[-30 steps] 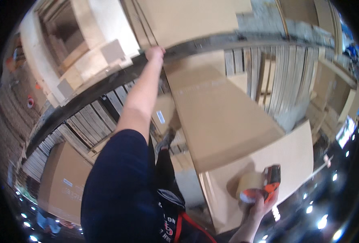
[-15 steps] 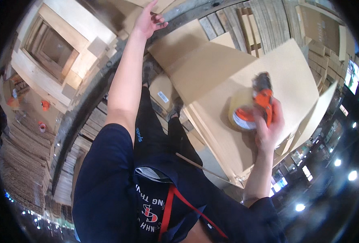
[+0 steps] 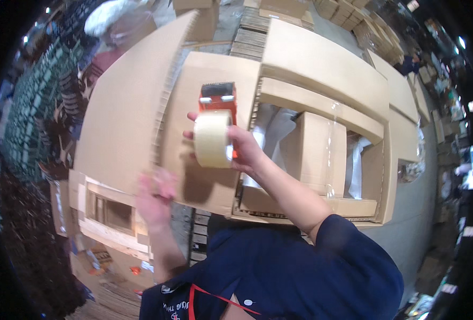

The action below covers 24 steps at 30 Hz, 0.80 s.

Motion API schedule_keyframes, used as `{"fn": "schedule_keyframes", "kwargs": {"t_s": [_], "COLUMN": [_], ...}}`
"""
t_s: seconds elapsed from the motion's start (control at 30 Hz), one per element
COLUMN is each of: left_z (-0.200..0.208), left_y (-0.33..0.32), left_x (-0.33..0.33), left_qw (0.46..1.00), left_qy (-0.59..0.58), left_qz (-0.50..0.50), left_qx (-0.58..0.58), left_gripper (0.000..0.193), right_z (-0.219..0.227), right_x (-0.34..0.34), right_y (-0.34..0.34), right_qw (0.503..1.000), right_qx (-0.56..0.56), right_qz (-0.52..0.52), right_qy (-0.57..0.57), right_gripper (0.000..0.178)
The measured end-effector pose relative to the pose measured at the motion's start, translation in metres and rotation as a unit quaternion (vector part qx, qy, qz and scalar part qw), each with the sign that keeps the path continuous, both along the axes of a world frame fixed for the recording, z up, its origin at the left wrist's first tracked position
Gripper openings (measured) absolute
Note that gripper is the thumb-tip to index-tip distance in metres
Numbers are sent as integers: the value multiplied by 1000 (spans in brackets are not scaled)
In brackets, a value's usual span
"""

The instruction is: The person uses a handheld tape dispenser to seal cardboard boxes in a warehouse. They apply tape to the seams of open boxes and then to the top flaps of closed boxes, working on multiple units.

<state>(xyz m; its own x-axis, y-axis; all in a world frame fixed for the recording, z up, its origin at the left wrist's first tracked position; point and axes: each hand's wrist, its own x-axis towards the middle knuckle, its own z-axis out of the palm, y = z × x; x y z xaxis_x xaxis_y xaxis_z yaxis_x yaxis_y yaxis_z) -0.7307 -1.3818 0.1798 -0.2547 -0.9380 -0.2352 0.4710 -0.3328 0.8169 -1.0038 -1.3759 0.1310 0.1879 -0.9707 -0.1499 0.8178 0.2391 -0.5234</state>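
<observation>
My right hand [image 3: 245, 149] is closed around an orange tape dispenser [image 3: 218, 96] with a dark toothed cutter. A wide roll of pale tape [image 3: 212, 140] sits on it. The dispenser hangs over a brown cardboard flap [image 3: 207, 189] at the left side of an open carton [image 3: 322, 210]. My left hand [image 3: 156, 194], smeared by motion, is by the lower edge of a large, tilted cardboard panel [image 3: 127, 106]; contact is unclear. Inside the carton are a taped cardboard box [image 3: 322, 146], a long cardboard piece [image 3: 322, 106] and whitish wrapping [image 3: 281, 133].
A pale wooden frame [image 3: 140, 229] stands at lower left. Behind the carton are wooden slats [image 3: 249, 42] and stacked boxes [image 3: 196, 18]. Green bundled material [image 3: 33, 112] piles up at far left. The carton's far flap [image 3: 322, 58] is raised. Grey floor [image 3: 410, 213] shows at right.
The view has swung round, and the opened carton with its contents now shows. My right hand still holds the tape dispenser, now over a flap. My left arm, stretched out before, is drawn in.
</observation>
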Motion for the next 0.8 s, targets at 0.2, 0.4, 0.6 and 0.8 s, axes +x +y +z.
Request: {"fn": "schedule_keyframes", "kwargs": {"t_s": [0.2,0.4,0.6,0.8], "left_z": [0,65,25,-73], "left_y": [161,210,168,140], "left_x": [-177,-282,-310,-318], "left_qw": [865,587,708,556], "left_qy": [-374,-166,-513,-772], "left_qz": [-295,-744,-257,-37], "left_qx": [-158,-272,-411,-306], "left_gripper": [40,38,57,83], "right_z": [75,27,25,5], "right_x": [-135,-327,-440,-429], "right_y": [147,354,597,565], "right_qw": [997,909,821,816], "right_qx": [-46,127,270,273], "right_qz": [-47,-194,-294,-318], "right_qy": [51,347,408,398], "right_gripper": [58,68,66,57]}}
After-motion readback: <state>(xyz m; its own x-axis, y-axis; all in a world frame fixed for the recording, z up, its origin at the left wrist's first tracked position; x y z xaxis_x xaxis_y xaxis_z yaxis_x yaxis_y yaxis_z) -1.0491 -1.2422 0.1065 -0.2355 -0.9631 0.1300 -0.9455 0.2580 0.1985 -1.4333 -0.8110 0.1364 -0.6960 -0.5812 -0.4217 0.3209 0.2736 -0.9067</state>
